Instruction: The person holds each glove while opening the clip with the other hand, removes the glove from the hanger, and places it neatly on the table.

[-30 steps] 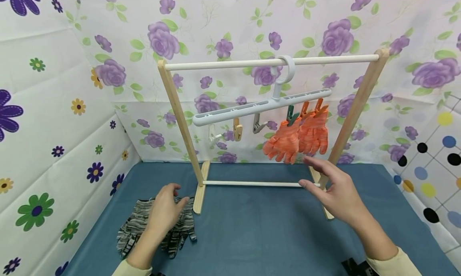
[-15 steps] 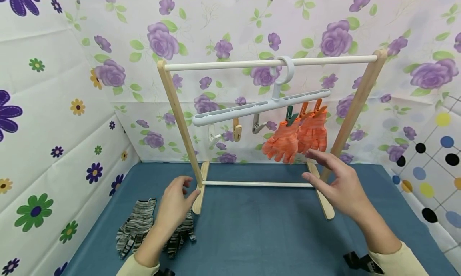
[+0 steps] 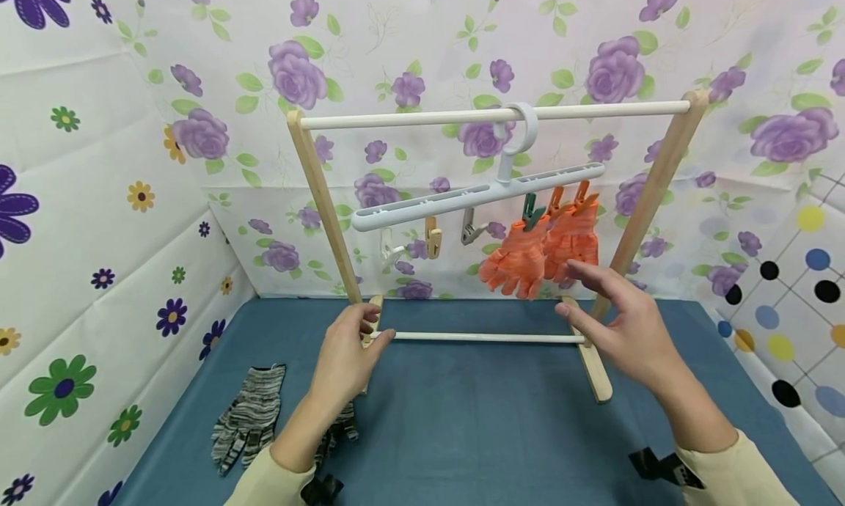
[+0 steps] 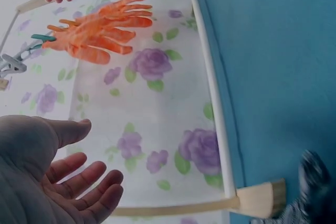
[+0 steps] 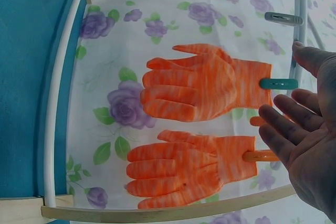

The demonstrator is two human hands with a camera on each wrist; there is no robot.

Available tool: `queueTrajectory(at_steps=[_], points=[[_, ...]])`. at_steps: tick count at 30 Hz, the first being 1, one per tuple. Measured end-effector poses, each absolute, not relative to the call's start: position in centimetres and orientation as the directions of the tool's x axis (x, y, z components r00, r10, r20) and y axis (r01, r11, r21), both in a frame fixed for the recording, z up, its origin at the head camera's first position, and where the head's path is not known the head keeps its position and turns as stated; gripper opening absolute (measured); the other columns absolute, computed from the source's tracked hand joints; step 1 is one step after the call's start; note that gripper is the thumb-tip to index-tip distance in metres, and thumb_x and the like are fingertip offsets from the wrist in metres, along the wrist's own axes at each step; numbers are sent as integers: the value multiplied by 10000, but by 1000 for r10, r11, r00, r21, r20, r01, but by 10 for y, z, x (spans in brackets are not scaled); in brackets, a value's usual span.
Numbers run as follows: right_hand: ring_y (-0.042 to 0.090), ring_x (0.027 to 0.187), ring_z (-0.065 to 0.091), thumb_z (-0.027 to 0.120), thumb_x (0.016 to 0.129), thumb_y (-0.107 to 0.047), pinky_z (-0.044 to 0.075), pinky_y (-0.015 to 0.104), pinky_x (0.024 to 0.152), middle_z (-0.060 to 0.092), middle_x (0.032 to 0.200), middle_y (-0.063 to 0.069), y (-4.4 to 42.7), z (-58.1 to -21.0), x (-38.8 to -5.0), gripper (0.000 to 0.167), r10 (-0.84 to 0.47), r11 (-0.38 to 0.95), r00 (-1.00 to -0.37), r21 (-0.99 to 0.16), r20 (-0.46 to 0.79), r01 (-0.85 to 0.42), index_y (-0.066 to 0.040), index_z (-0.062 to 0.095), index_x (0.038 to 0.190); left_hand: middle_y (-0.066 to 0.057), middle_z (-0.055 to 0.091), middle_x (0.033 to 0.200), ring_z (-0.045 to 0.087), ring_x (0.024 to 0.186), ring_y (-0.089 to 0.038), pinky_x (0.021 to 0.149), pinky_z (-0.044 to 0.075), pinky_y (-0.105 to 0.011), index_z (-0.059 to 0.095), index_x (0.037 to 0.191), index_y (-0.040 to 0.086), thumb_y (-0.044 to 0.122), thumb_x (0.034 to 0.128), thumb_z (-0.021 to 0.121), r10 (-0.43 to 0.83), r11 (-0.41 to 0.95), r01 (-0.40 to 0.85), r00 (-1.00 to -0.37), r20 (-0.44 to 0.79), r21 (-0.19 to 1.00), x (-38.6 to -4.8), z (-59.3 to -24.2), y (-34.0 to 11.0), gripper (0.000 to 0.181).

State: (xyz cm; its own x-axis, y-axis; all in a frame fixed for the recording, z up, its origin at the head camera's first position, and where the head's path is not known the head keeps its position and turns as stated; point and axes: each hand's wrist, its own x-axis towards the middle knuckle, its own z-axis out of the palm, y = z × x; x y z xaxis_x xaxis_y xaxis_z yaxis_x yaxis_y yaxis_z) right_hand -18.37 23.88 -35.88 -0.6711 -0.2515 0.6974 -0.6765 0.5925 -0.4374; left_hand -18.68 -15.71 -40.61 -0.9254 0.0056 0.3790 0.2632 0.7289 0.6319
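My left hand (image 3: 346, 352), fingers loosely bent with nothing in them, is in front of the rack's left foot in the head view. My right hand (image 3: 623, 330) is held with thumb and fingers apart, near the rack's right post (image 3: 650, 205). Two orange knit gloves (image 5: 189, 85) hang by clips from the right half of a pale hanger (image 3: 475, 196). A green clip (image 5: 279, 83) holds one glove; orange clips hold the other. On the table lies a black-and-grey knit glove (image 3: 254, 403); my left forearm covers most of a second dark glove (image 3: 342, 425).
The wooden rack has a white top rod (image 3: 409, 119) carrying the hanger, and a white lower rod (image 3: 475, 337). A white clip (image 3: 389, 249), a tan clip (image 3: 433, 238) and a grey clip (image 3: 471, 227) hang at the hanger's left. Flowered cloth surrounds the blue table (image 3: 462, 418).
My left hand has moved right and slightly up, off the dark gloves to the rack's left foot. My right hand has risen a little. The hanging gloves look unmoved.
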Motion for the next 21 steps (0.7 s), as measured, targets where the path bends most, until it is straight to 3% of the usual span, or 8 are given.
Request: queueTrajectory(at_steps=[10, 17, 21], points=[[286, 1282, 626, 860, 885, -9, 398, 136, 1076, 637, 1454, 86, 240, -353, -188, 731, -247, 600, -684, -446, 686, -664, -136, 567, 1543, -71, 693, 1213, 687, 1031, -287, 879, 579, -468, 689, 1298, 88, 204, 965, 828, 96, 662, 396, -886, 453, 637, -198, -395, -129, 379], [252, 1298, 616, 845, 897, 2, 397, 137, 1077, 633, 1456, 95, 240, -349, -190, 720, -249, 595, -683, -449, 687, -667, -126, 561, 1545, -103, 723, 1212, 705, 1045, -297, 900, 584, -493, 697, 1325, 62, 164, 948, 840, 157, 595, 520, -823, 546, 612, -209, -385, -109, 415], [242, 1293, 622, 849, 892, 5, 392, 130, 1075, 639, 1451, 95, 239, -347, -191, 709, -246, 600, -680, -443, 690, -666, -93, 567, 1534, -108, 725, 1235, 707, 1074, -313, 923, 579, -478, 693, 1347, 48, 176, 955, 834, 173, 560, 537, -821, 545, 631, -213, -378, -98, 436]])
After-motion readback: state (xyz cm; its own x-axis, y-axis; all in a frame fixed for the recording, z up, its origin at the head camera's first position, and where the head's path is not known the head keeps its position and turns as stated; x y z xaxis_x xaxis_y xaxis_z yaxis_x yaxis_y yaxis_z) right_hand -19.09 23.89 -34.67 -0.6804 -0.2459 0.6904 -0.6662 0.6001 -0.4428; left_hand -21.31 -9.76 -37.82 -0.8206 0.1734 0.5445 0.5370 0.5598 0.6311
